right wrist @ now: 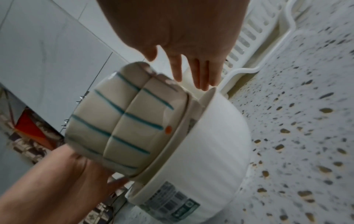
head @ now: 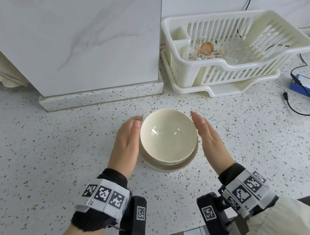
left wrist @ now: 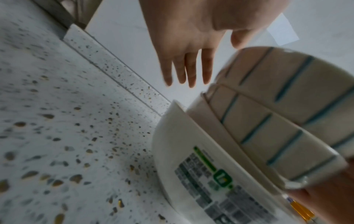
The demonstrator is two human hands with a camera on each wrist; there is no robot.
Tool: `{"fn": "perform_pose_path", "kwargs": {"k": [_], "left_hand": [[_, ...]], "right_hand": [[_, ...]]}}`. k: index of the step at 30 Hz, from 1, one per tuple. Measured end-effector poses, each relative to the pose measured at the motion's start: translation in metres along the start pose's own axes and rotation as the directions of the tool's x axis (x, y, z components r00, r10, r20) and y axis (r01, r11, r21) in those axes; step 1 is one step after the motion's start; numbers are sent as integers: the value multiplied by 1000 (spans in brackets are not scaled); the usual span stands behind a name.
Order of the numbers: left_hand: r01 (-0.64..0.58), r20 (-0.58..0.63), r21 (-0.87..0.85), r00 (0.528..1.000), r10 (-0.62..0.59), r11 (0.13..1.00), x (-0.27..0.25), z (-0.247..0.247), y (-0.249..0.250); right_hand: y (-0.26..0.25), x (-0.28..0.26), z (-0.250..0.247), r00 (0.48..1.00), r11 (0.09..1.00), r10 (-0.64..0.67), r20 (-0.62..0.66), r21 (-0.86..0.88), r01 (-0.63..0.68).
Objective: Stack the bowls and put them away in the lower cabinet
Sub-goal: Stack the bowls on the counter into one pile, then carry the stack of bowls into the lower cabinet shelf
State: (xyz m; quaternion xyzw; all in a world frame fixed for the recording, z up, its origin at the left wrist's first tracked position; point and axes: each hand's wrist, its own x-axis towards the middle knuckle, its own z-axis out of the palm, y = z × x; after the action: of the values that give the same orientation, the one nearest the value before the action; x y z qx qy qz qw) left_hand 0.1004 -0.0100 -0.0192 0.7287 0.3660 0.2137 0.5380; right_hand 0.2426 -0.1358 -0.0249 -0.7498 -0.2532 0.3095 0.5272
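Hands, two, bare, wrist bands with printed markers.

Head view: left hand and right hand stand on edge at either side of the stack of bowls, fingers straight and together, palms facing in. Both sit just beside the rims; whether they touch cannot be told. Neither grips anything. Stack stands upright on the speckled countertop, in front of a marble-look column. Cream dish rack behind and to the right, holding glassware. Blue box with black cable at far right.

Left wrist view: left hand seen from the palm side, fingers extended, apart from the stack. Striped bowls, cream with teal lines, nest in a white bottom bowl bearing a printed label. Picture blurred.

Right wrist view: right hand flat, fingers straight, tips near the rim of the white bottom bowl. Striped bowls nested above it; left hand beyond them, at the stack's far side. Dish rack in the background.
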Motion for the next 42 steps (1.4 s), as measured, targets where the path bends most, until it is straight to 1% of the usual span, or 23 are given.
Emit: {"fn": "perform_pose_path", "kwargs": {"k": [2, 5, 6, 8, 10, 12, 13, 14, 15, 16, 17, 18, 20, 22, 24, 25, 29, 34, 36, 38, 40, 42], "left_hand": [[106, 44, -22, 994, -104, 994, 1, -3, -7], [235, 178, -19, 957, -228, 972, 0, -2, 0], [271, 195, -45, 946, -257, 962, 1, 0, 4], [335, 169, -95, 934, -316, 938, 3, 5, 9], [414, 157, -103, 905, -397, 904, 7, 8, 14], [477, 196, -112, 871, -451, 872, 6, 6, 14], [479, 216, -120, 868, -448, 870, 5, 5, 13], [447, 257, -130, 877, -405, 885, 4, 3, 10], [387, 309, -118, 889, -337, 914, 3, 2, 10], [336, 356, -102, 891, -281, 936, 1, -1, 9], [326, 393, -103, 881, -263, 940, 0, -4, 10], [321, 428, -103, 869, -249, 941, 1, -6, 9], [285, 461, -94, 862, -212, 954, 3, -6, 9], [307, 476, -77, 847, -236, 949, 4, -5, 13], [298, 474, -62, 849, -235, 953, 5, -4, 15], [297, 489, -46, 839, -237, 954, 6, -3, 15], [272, 587, 2, 779, -221, 962, 1, -1, 17], [194, 699, 59, 692, -179, 979, -11, 24, 22], [153, 744, 57, 652, -144, 987, -22, 41, 24], [128, 780, 55, 614, -122, 990, -35, 58, 27], [113, 813, 44, 573, -102, 993, -53, 75, 37], [80, 843, 40, 532, -77, 996, -71, 95, 38]], "right_hand": [[13, 5, -5, 997, 996, 74, -8, -48, -74], [29, 9, -8, 974, 974, 217, 56, -79, -213], [32, 10, -7, 965, 966, 248, 81, -90, -241], [32, 9, -5, 949, 954, 291, 123, -110, -278], [32, 8, -1, 933, 945, 324, 154, -100, -312], [32, 7, 2, 922, 940, 340, 186, -84, -330], [30, 7, 3, 921, 942, 336, 198, -84, -326], [29, 6, 5, 924, 945, 326, 201, -83, -316], [28, 5, 6, 929, 949, 315, 195, -74, -306], [29, 5, 6, 933, 950, 312, 182, -62, -306], [28, 3, 7, 935, 951, 311, 170, -51, -306], [28, 0, 8, 939, 952, 307, 155, -44, -304], [29, -6, 9, 945, 954, 300, 127, -23, -300], [29, -14, 11, 949, 953, 302, 95, -2, -303], [30, -23, 14, 948, 948, 313, 51, 36, -315], [31, -28, 16, 945, 943, 326, 25, 57, -327], [37, -54, 18, 930, 929, 360, -72, 121, -350], [47, -96, 3, 894, 906, 406, -190, 216, -365], [53, -115, -7, 867, 895, 427, -258, 257, -365], [62, -136, -19, 826, 879, 457, -329, 309, -363], [71, -157, -34, 797, 868, 476, -372, 344, -359], [80, -180, -50, 781, 855, 492, -384, 383, -350]]}}
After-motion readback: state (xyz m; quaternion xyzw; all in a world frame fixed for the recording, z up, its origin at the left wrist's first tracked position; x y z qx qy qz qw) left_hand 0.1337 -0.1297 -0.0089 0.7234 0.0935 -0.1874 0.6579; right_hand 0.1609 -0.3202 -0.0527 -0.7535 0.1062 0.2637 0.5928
